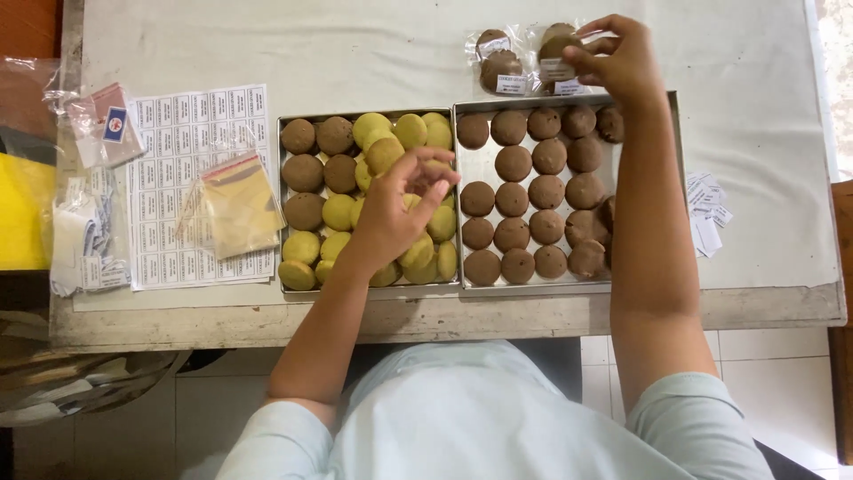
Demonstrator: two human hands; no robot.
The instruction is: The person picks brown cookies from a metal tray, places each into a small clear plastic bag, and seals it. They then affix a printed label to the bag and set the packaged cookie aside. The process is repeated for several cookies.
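My left hand (pixel 402 206) hovers over the left metal tray (pixel 283 204), which holds yellow-green cookies (pixel 338 212) and brown cookies (pixel 304 172); its fingers are curled and nothing shows in them. My right hand (pixel 619 57) reaches past the right metal tray (pixel 487 166) of brown cookies (pixel 530 191) and pinches a clear packet of brown cookies (pixel 557 55) with a white label. A second sealed packet (pixel 498 62) lies just left of it on the table.
A sheet of small printed labels (pixel 187 142) lies left of the trays, with a clear bag of yellowish sachets (pixel 238 203) on it. More plastic bags (pixel 102 124) sit at the far left. Loose paper labels (pixel 708 213) lie right of the trays. The table edge (pixel 444 316) runs in front.
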